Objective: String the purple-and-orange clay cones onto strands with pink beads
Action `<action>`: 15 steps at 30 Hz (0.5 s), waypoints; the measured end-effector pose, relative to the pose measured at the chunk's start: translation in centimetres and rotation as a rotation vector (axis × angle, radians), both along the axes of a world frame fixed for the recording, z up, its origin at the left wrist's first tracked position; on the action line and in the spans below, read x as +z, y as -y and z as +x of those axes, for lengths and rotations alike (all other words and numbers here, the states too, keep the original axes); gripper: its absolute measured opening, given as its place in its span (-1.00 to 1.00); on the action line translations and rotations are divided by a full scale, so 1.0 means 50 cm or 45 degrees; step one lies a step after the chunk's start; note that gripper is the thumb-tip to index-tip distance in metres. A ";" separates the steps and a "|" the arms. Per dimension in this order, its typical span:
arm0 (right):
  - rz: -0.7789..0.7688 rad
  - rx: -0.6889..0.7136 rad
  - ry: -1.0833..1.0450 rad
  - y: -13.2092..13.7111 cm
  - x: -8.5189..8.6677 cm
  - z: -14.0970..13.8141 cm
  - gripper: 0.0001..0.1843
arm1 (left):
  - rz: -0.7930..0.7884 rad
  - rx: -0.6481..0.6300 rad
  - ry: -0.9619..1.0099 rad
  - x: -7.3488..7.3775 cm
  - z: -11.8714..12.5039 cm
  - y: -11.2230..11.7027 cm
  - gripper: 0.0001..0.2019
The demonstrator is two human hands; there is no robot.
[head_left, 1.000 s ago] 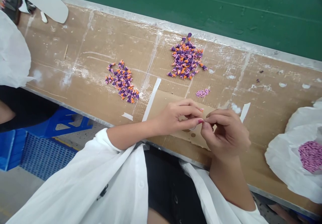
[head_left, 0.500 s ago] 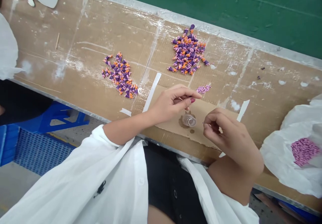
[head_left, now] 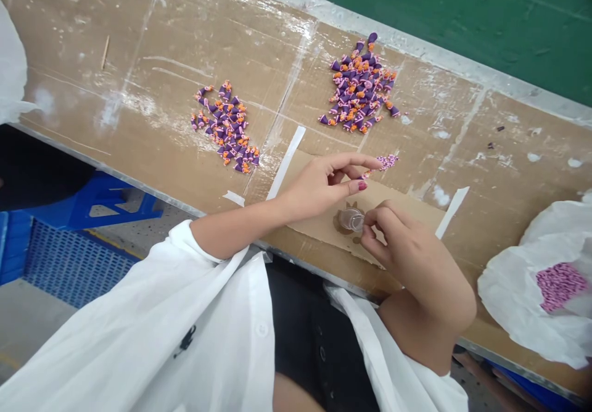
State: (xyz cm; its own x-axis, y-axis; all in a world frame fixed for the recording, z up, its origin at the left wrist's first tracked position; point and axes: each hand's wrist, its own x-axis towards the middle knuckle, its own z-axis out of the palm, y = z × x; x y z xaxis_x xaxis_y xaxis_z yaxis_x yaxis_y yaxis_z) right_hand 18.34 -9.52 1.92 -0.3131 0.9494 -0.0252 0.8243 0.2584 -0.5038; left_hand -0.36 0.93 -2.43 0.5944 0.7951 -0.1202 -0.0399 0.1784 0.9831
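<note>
My left hand (head_left: 319, 187) is above the cardboard piece, its thumb and fingers closed on a small figurine (head_left: 365, 175) with orange and pink parts, mostly covered by the fingertips. Just below stands a small clear cup (head_left: 350, 219) on a wet-looking patch. At the cup's right side, the fingers of my right hand (head_left: 407, 245) are pinched together; whatever they hold is too small to make out. Beyond my left fingertips lies a little heap of tiny pink pieces (head_left: 388, 161).
Two piles of purple-and-orange figurines lie on the table, one at left (head_left: 226, 129) and one farther back (head_left: 363, 91). White paper (head_left: 509, 301) with many pink pieces (head_left: 560, 285) sits at right. A thin stick (head_left: 105, 52) is at left. Tape strips (head_left: 452, 212) flank the cardboard (head_left: 319, 233).
My right hand has moved left, up to the cup. My left fingers have parted slightly, so the figurine between them shows more. The view has shifted a little.
</note>
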 end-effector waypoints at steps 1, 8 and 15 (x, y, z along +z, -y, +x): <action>0.003 0.011 0.011 -0.001 0.000 0.000 -0.80 | -0.026 0.007 0.014 -0.002 0.001 0.000 -0.66; 0.106 0.051 -0.115 -0.014 0.023 0.004 -0.83 | -0.164 -0.022 0.168 -0.005 0.004 -0.002 -0.67; 0.044 0.054 -0.107 -0.010 0.008 -0.001 -0.80 | -0.354 -0.008 0.276 0.004 0.006 0.002 -0.58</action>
